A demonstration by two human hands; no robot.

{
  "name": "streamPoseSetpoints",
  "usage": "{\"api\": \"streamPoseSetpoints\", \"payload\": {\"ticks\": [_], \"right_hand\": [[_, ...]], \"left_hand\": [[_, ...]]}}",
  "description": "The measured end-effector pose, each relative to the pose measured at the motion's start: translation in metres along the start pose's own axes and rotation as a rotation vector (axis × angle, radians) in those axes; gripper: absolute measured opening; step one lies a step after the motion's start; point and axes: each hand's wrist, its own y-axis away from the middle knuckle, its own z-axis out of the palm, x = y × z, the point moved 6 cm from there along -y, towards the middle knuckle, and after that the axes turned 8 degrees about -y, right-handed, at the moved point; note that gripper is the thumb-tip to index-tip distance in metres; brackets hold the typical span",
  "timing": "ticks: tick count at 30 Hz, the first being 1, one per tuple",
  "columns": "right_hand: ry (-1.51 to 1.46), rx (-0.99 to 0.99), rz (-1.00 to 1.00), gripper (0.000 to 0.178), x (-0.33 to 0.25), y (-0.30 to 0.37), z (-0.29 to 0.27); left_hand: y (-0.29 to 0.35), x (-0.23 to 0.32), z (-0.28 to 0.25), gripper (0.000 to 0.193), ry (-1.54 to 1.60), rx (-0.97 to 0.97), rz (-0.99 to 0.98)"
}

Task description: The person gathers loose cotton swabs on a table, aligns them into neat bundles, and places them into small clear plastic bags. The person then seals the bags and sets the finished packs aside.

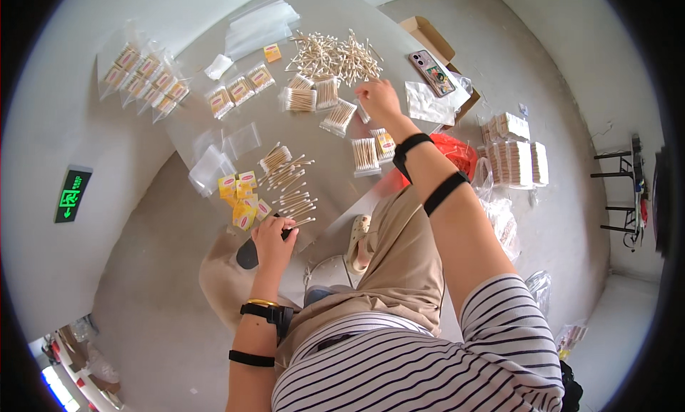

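Observation:
At the table's near edge my left hand (272, 241) is closed, fingers bent around a small dark thing (287, 234) I cannot make out. Beside it lie loose cotton swabs (289, 187) in a rough column and a heap of yellow and white cards (242, 200). My right hand (379, 100) reaches farther across the table, its fingers curled downward. Just under them is a narrow white pack (362, 111); whether they grip it is hidden. Filled clear bags of cotton swabs (338, 118) lie to its left, and two more bags (365, 156) lie nearer me.
A large pile of swabs (335, 55) lies at the far side. Empty clear bags (260, 27), finished packs (240, 89) and a phone (432, 73) surround it. Right of the table are a red plastic bag (454, 154), stacked white packs (515, 159) and an open carton (432, 37).

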Motion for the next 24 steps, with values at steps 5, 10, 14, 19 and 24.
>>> {"api": "streamPoseSetpoints", "payload": {"ticks": [5, 10, 14, 19, 24], "right_hand": [[0.203, -0.133, -0.15, 0.021, -0.025, -0.038, 0.034], [0.405, -0.205, -0.425, 0.015, -0.044, -0.055, 0.037], [0.648, -0.314, -0.717, 0.011, -0.042, -0.061, 0.049], [0.544, -0.368, -0.604, 0.006, -0.03, -0.06, 0.043], [-0.404, -0.015, 0.032, 0.015, -0.016, -0.062, -0.013]], "left_hand": [[0.0, -0.006, 0.003, 0.018, 0.04, 0.017, -0.015], [0.007, -0.012, 0.002, 0.017, 0.096, 0.02, -0.025], [0.012, -0.012, -0.002, 0.016, 0.102, 0.02, -0.028], [0.015, -0.013, -0.002, 0.015, 0.088, 0.046, -0.006], [0.023, -0.011, -0.006, 0.013, 0.057, 0.084, 0.005]]}}
